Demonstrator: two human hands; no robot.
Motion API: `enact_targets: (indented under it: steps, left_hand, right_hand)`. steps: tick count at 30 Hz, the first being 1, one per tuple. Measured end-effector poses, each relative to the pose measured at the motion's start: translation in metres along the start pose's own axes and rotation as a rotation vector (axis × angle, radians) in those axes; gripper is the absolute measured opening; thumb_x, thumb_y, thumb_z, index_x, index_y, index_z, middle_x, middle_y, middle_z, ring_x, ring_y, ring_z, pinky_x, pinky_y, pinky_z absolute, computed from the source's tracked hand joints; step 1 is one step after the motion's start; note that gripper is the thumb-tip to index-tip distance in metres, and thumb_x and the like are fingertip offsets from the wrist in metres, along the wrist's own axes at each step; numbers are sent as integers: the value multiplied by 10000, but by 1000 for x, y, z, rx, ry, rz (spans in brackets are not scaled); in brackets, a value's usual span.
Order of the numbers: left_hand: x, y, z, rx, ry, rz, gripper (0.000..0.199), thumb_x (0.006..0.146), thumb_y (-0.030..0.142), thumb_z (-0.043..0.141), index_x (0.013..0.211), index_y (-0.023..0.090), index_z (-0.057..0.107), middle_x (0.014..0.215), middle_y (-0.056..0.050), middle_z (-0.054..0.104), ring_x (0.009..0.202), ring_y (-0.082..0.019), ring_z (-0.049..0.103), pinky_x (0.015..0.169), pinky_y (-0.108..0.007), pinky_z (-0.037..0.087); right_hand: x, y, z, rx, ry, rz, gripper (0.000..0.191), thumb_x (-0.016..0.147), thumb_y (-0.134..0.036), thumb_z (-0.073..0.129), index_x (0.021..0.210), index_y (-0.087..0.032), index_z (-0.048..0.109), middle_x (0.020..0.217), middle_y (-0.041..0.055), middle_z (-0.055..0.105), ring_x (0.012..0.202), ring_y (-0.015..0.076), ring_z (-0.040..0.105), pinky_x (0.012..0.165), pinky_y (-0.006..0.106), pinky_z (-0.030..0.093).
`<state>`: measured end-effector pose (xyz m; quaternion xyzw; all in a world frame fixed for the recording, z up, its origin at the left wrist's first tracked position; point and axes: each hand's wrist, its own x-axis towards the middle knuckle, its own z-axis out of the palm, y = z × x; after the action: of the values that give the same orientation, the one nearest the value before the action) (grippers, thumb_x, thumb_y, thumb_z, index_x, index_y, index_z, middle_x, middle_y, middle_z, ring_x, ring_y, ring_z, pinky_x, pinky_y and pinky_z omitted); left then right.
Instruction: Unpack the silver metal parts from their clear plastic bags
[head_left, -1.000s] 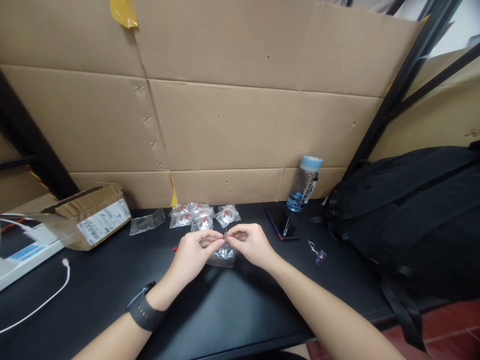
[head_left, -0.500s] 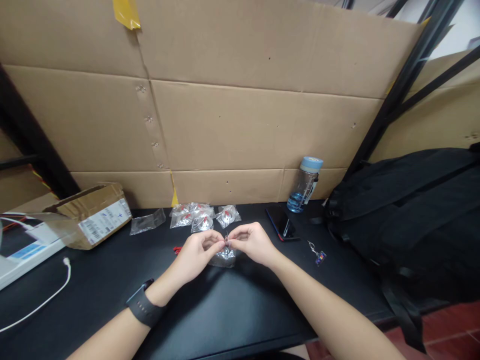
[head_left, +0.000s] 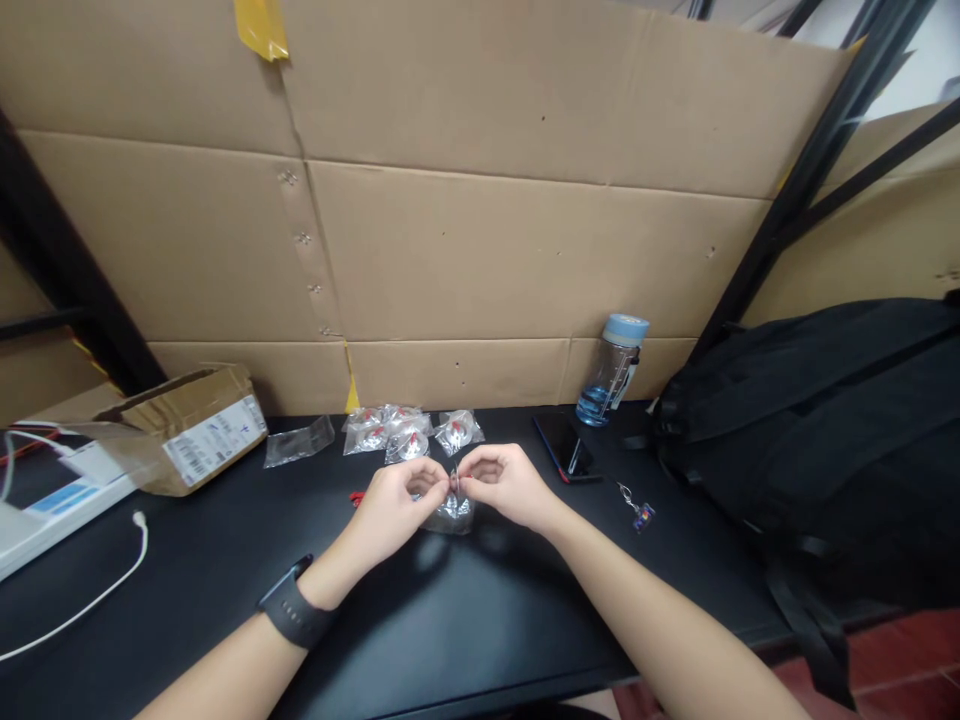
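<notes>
Barely anything has moved in the last second: left hand (head_left: 394, 503) and right hand (head_left: 501, 482) stay pinched together on a small metal ring (head_left: 454, 482) just above a clear bag (head_left: 450, 513) on the table (head_left: 465, 620), so the fiddly fitting carries on

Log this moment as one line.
left hand: pinching small metal ring | right hand: pinching same ring | below: clear bag on table

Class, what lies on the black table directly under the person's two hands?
A crinkled clear plastic bag lies beneath the left hand and right hand. Its contents and the small item pinched between the fingertips are hidden.
</notes>
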<state>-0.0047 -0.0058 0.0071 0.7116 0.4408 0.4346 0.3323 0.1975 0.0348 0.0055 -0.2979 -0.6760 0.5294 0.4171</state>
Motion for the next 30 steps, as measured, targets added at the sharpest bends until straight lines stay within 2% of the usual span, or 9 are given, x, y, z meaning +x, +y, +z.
enact_targets:
  steps: [4, 10, 15, 19, 30]
  left_hand:
    - [-1, 1, 0, -12, 17, -11, 125, 902, 277, 651, 868, 179, 721, 838, -32, 758, 790, -202, 720, 756, -276, 559]
    - [-2, 0, 4, -20, 31, -55, 146, 867, 317, 716, 880, 177, 756, 876, -57, 795, 814, -237, 762, 786, -316, 609]
    - [-1, -6, 7, -154, 56, -93, 251, 841, 338, 761, 1007, 150, 760, 968, -96, 810, 917, -275, 780, 881, -381, 640]
    - [0, -10, 8, -240, 28, -90, 334, 821, 352, 799, 1080, 144, 761, 1049, -108, 806, 992, -290, 772, 961, -411, 620]
    - [-2, -7, 16, -301, 103, -137, 338, 779, 361, 835, 1038, 148, 794, 1026, -95, 812, 992, -309, 773, 931, -393, 635]
  right_hand:
    - [1, 0, -1, 38, 28, -15, 355, 644, -322, 925, 827, -154, 671, 813, 40, 739, 708, 151, 695, 739, 293, 574]
    - [1, 4, -1, 40, 32, -34, 352, 653, -292, 921, 800, -167, 626, 804, 30, 734, 706, 150, 694, 720, 284, 570]
    - [1, 4, 1, 52, 57, -37, 322, 685, -309, 896, 787, -168, 624, 804, 31, 730, 726, 165, 713, 716, 291, 579]
    - [2, 2, 1, 56, 98, -57, 306, 697, -309, 885, 767, -170, 621, 806, 30, 730, 725, 161, 710, 716, 288, 576]
    - [-2, -5, 1, 67, 67, -63, 268, 676, -231, 862, 764, -175, 615, 778, 6, 683, 699, 139, 659, 705, 273, 558]
